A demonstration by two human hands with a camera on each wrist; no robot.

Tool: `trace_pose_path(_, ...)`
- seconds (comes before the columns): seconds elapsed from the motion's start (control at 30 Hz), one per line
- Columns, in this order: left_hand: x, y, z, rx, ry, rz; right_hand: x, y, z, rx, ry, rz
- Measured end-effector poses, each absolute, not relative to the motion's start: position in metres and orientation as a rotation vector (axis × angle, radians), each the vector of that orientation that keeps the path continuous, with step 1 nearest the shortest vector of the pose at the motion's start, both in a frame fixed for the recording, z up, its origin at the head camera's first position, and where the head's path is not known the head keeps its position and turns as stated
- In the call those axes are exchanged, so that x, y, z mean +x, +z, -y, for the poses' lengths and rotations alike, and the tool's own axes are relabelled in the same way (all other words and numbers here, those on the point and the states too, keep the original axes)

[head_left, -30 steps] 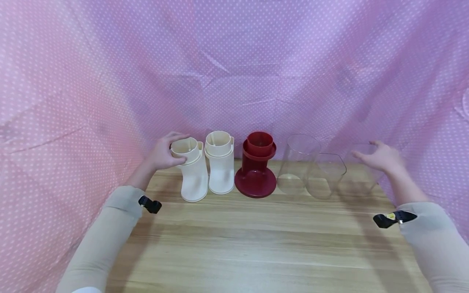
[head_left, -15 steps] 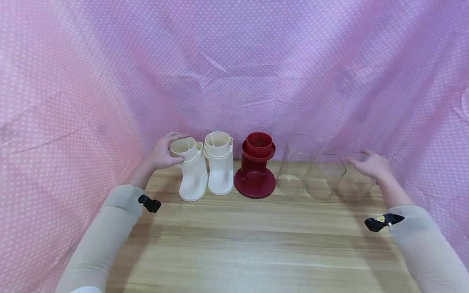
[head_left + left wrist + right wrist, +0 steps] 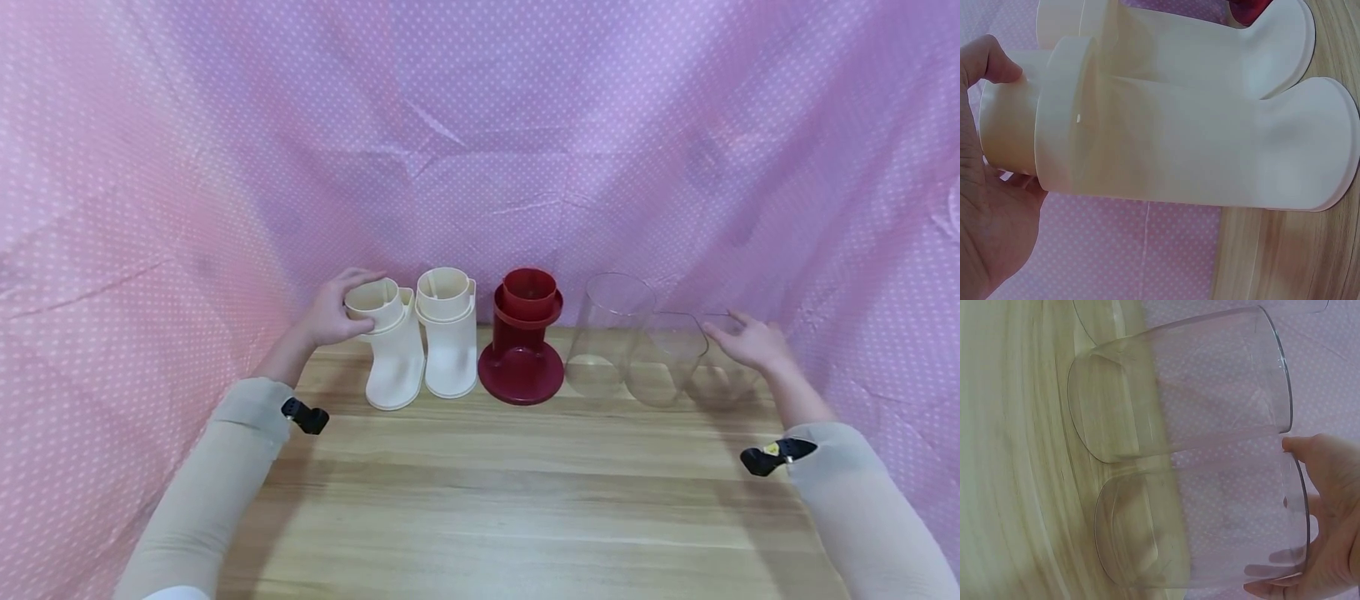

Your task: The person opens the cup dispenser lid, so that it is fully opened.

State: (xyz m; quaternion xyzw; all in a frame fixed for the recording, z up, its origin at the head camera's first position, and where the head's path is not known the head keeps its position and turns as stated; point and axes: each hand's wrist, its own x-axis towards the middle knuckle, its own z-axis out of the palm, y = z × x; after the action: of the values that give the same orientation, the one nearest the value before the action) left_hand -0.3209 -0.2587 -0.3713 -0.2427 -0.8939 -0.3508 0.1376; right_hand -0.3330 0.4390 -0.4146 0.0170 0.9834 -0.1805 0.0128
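My left hand (image 3: 333, 310) grips the round collar at the top of the leftmost cream boot-shaped stand (image 3: 395, 367). In the left wrist view the thumb lies on the near side of that collar, with other fingers hidden behind it. Over on the right, my right hand (image 3: 753, 342) holds the upper rim of the rightmost clear cylinder (image 3: 1241, 519). Its thumb is at one side of the rim and its fingers at the other, partly seen through the clear wall. Both held things stand upright on the wooden table (image 3: 480, 500).
Beside the held stand is a second cream stand (image 3: 450, 358), then a dark red stand (image 3: 521, 379) with a wide round foot. Two more clear cylinders (image 3: 611, 333) stand between it and my right hand. A pink dotted cloth (image 3: 480, 167) hangs behind the row.
My right hand has moved left and slightly down onto the rim of the rightmost clear cylinder. The left hand stays on the cream stand's collar.
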Motion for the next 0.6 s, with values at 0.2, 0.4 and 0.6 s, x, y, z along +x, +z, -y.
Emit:
trace_pose_path(0.2,-0.321,-0.371,0.261,-0.685,-1.007,2.599,-0.335,-0.416,-0.436,-0.012,-0.532,-3.084)
trace_pose_path(0.4,-0.320,-0.372,0.263,-0.680,-1.007,2.600,-0.337,-0.414,-0.434,-0.056,-0.541,-3.107)
trace_pose_path(0.6,-0.320,-0.371,0.263,-0.703,-0.983,2.569,-0.334,-0.406,-0.434,-0.079,-0.589,-3.186)
